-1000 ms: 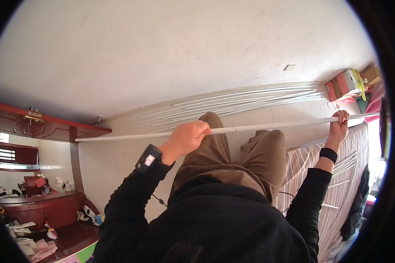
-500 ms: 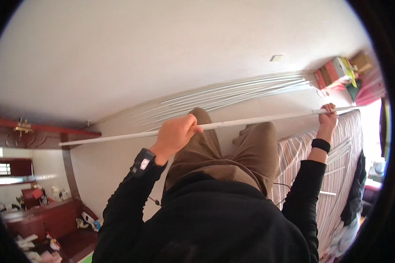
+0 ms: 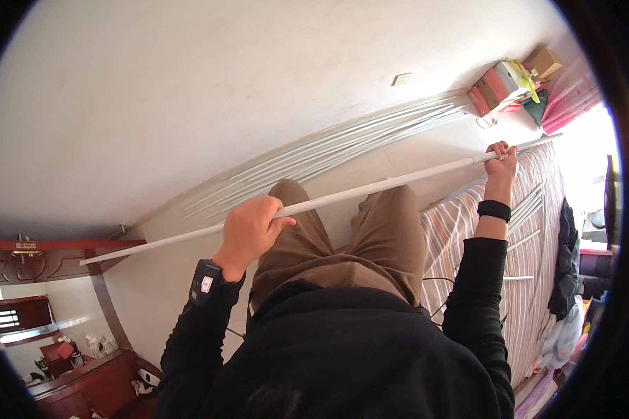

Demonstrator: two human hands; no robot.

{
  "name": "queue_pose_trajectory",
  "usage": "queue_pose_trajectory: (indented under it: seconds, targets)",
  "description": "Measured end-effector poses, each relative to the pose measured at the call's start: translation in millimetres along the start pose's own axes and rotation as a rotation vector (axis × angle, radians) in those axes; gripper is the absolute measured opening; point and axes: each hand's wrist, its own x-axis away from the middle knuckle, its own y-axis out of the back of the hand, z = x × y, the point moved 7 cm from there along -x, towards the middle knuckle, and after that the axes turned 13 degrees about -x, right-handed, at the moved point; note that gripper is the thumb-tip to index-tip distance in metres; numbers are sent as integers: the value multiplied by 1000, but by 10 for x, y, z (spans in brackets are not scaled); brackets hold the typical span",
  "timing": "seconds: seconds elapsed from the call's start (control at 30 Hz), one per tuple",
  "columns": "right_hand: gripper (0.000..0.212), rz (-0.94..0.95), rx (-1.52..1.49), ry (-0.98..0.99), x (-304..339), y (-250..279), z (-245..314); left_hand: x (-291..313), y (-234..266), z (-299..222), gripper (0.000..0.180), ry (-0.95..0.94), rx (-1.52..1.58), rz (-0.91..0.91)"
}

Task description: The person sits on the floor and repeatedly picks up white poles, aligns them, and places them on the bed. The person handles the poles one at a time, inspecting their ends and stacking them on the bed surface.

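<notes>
A long white pole [image 3: 370,187] stretches across in front of me above my knees, its right end higher in the view than its left. My left hand [image 3: 249,234] is closed around it left of its middle, thumb along the near side. Farther along, my right hand [image 3: 501,162] grips it close to the right end. Just left of that hand a joint shows, where one section of the pole meets another. The left tip appears in front of dark red wooden furniture [image 3: 59,262].
Several similar white poles [image 3: 328,155] lie on the floor along the wall. More thin poles lie on a striped cloth [image 3: 461,216] at the right, with a dark garment [image 3: 565,262] at its far side. Boxes [image 3: 500,87] and a pink curtain [image 3: 573,101] stand at the back right.
The pole slants more now, its left end lower and its right end higher in view. Both hands keep their grip. The whole view has also turned somewhat.
</notes>
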Motion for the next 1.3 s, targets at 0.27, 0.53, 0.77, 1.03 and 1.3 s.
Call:
queue_pose_trajectory:
  seconds: [0.27, 0.53, 0.77, 1.03, 1.3]
  targets:
    - [43, 52, -93, -74, 34, -136, -113, -7, -66, 5, 26, 96, 65, 50]
    - [43, -67, -76, 103, 212, -214, -127, -36, -48, -58, 23, 2, 7, -1]
    - [39, -139, 44, 198, 298, -244, -81, 18, -106, -23, 17, 62, 48, 91]
    - [30, -54, -83, 51, 326, -329, -197, 54, -92, -25, 23, -25, -61, 17]
    - [32, -112, -79, 145, 327, -308, -133, 128, -87, 46, 17, 102, 38, 111]
